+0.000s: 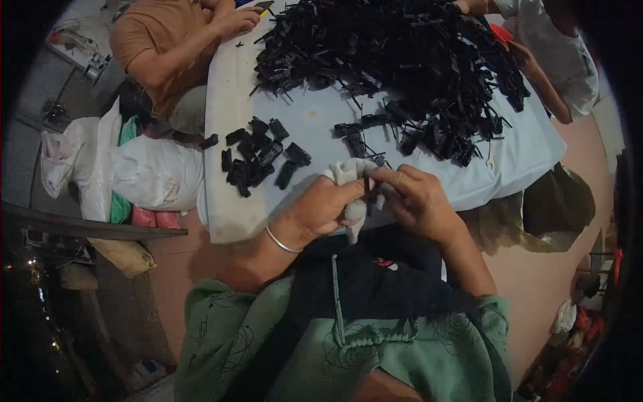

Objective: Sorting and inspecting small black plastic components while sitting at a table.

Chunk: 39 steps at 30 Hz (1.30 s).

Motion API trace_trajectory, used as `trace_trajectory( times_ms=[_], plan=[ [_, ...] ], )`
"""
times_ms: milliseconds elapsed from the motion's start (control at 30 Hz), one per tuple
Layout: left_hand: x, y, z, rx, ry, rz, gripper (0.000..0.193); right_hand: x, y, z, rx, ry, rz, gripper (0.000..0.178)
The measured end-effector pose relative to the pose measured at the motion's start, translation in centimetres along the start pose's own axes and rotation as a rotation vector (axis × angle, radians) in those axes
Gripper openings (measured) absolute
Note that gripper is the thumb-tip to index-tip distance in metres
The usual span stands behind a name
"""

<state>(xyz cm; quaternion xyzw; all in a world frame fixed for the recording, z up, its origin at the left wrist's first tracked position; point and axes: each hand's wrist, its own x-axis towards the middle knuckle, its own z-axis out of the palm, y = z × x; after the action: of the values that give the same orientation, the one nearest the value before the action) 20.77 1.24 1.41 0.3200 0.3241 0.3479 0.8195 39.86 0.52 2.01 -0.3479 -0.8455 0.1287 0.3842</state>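
My left hand, with a metal bangle at its wrist, is closed on a pale cloth and a small black plastic part. Right beside it, the bent fingers of my right hand pinch at the far end of that part; what exactly they grip is hidden. Both hands are held over the table's near edge. To their left lies a small pile of black plastic parts. Several black parts with thin prongs lie just beyond my hands.
A large heap of black parts covers the far side of the white-covered table. One person sits at the far left, another at the far right. White sacks stand left; a brown sack stands right.
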Motion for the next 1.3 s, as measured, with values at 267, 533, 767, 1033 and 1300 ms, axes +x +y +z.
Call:
trace_trajectory(
  times_ms=[267,533,767,1033,1300],
  plan=[
    [-1.1,0.2,2.4,0.486,-0.034,0.256,0.034,-0.1,-0.6,1.8,0.468,0.225,0.539,0.02],
    [-1.2,-0.8,1.6,0.956,0.198,0.507,0.029,-0.6,-1.5,1.3,0.52,0.016,0.458,0.024],
    [-1.9,-0.9,2.5,1.423,0.27,0.791,0.026,-1.3,-2.0,3.0,0.583,-0.009,0.602,0.029],
    [-1.5,0.3,0.9,0.58,0.185,0.524,0.028,-0.4,-2.0,0.6,0.541,-0.157,0.678,0.015],
    [-1.5,0.9,1.8,1.032,0.07,0.581,0.032,-0.8,-1.0,0.7,0.533,0.007,0.373,0.01]
  ],
)
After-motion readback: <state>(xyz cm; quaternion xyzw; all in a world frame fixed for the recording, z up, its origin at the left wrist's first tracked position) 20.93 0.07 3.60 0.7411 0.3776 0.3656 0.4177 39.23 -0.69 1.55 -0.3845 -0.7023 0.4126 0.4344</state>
